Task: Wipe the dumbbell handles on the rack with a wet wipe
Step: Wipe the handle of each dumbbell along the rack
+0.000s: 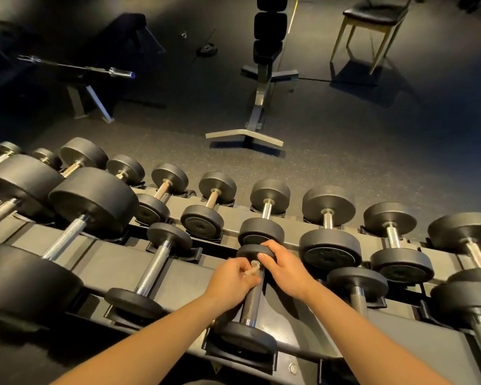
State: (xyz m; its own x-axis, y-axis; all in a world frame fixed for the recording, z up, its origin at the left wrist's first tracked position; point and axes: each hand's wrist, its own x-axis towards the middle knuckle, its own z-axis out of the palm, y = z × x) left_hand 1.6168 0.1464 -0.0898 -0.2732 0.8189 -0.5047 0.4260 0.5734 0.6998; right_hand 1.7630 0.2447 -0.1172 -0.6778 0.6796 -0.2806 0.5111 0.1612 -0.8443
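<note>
The left hand (231,282), just below the middle of the frame, is curled tight around a crumpled pale wet wipe (252,270), pressing it against the top of a knurled steel dumbbell handle (252,301) where the handle meets the upper head. The right hand (285,269) grips that upper head (252,250) from the right, fingers bent over its rim and the thumb lying across its face beside the wipe. Both bare forearms come up from the bottom edge of the frame.

This dumbbell lies in the near row of the rack (117,262), its lower head (247,339) seated in a black cradle at lower centre. To its left in the same row sits another small dumbbell (153,268) with a chrome handle; to its right, a third (357,287), partly hidden behind the right wrist. Much larger dumbbells fill the left edge. A farther row runs across the middle of the frame, with black round heads and shiny handles.

Beyond the rack is dark speckled floor. An adjustable bench (264,65) stands at upper centre, a barbell (75,66) on a stand at upper left, and a chair (372,26) at upper right.
</note>
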